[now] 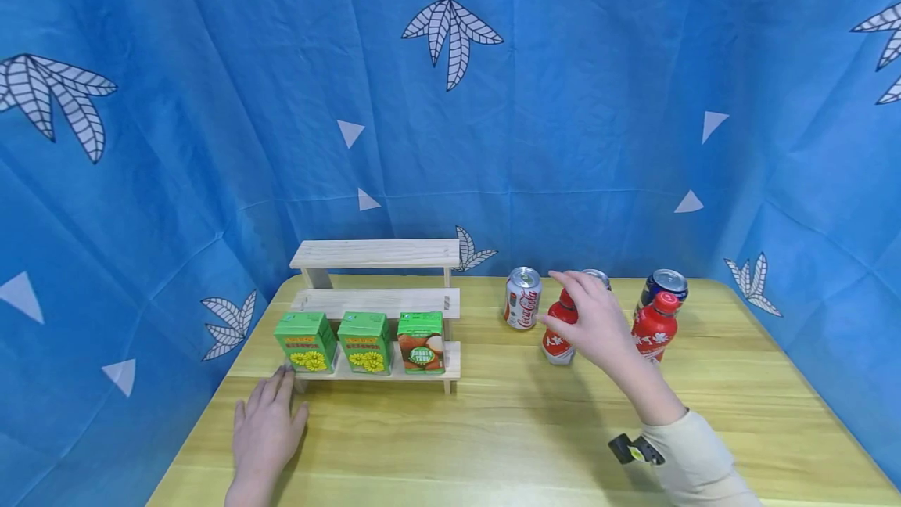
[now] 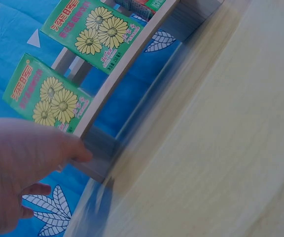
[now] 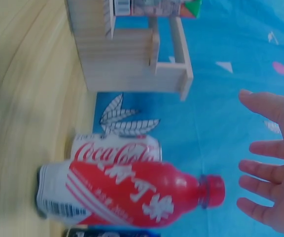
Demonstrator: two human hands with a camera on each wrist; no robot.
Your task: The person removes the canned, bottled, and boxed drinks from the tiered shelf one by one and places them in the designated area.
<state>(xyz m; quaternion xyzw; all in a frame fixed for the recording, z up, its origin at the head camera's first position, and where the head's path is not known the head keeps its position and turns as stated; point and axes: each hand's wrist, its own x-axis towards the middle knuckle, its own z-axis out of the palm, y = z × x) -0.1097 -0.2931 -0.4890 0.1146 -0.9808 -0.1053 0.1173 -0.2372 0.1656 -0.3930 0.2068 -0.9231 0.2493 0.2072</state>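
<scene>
My right hand (image 1: 594, 323), fingers spread and holding nothing, hovers beside the cap of a red-and-white plastic bottle (image 3: 127, 195). In the right wrist view a gap separates the fingertips from that cap. My left hand (image 1: 267, 425) lies at the front left end of a pale wooden tiered shelf (image 1: 380, 254), by its bottom step; whether it touches the wood I cannot tell. Along that step stand two green chrysanthemum drink cartons (image 1: 307, 344) and a green-and-red drink carton (image 1: 422, 354).
Behind the nearer bottle's left side stands a white Coca-Cola can (image 1: 522, 302). A second red bottle (image 1: 653, 331) is farther right, with a dark blue can (image 1: 665, 282) behind it. Another can (image 1: 597, 275) is mostly hidden by my right hand. Blue curtain (image 1: 450, 139) surrounds the wooden table (image 1: 450, 452).
</scene>
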